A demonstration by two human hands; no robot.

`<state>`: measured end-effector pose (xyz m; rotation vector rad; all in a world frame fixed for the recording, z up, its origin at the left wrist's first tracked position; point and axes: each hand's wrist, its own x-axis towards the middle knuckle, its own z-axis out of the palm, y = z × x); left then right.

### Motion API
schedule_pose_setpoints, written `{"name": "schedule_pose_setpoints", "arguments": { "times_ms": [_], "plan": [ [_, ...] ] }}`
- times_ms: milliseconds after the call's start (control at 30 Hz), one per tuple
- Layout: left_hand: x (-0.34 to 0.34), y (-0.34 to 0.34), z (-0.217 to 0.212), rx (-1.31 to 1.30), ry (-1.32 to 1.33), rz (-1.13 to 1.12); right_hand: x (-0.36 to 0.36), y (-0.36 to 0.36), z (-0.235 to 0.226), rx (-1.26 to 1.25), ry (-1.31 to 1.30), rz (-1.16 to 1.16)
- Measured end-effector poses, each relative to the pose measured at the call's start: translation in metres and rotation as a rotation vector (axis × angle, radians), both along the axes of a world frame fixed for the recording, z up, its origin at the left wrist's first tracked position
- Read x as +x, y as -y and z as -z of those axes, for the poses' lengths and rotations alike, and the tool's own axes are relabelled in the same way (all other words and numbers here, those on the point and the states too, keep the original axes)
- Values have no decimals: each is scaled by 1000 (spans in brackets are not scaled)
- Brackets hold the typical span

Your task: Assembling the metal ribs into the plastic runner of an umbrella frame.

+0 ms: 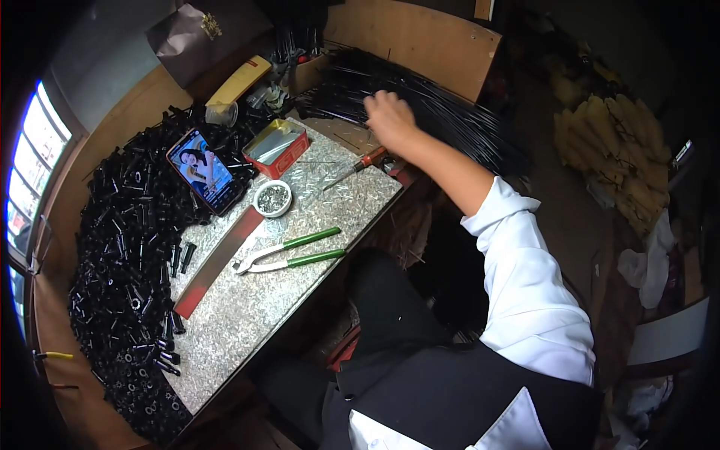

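My right hand (390, 118) is stretched out to the far side of the bench, at the near edge of a heap of long thin black rods (420, 94). Its fingers are bent downward and a little blurred, so whether they grip a rod does not show. Below the hand, a screwdriver-like tool with a reddish handle (373, 157) lies at the edge of the speckled benchtop (255, 322). Nearer, green-handled pincers (289, 251) rest beside a long red-edged bar (219, 262). A white bowl (274, 199) holds small shiny metal pieces. My left hand is out of view.
Many black sleeve-like parts (120, 247) are heaped along the left. A phone (200, 171) with a lit screen leans on them. Beside it stand a red open tin (277, 147) and a yellow box (238, 81). A wooden board (420, 41) backs the rods; tan gloves (615, 142) lie at right.
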<state>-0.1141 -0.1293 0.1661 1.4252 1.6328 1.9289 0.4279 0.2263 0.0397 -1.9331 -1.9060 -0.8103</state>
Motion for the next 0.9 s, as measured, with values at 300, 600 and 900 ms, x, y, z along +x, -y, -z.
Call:
{"name": "schedule_pose_setpoints", "arguments": {
  "times_ms": [300,600,900],
  "plan": [
    [-121,-10,306,-1132,-24,138,83,-30,-20,-116,-218,377],
    [-140,-26,414,-1129,-351,-55,90,-60,-9,-233,-308,443],
    [-102,-11,387,-1179,-493,-97,79,-66,-34,-360,-372,633]
  ]
}}
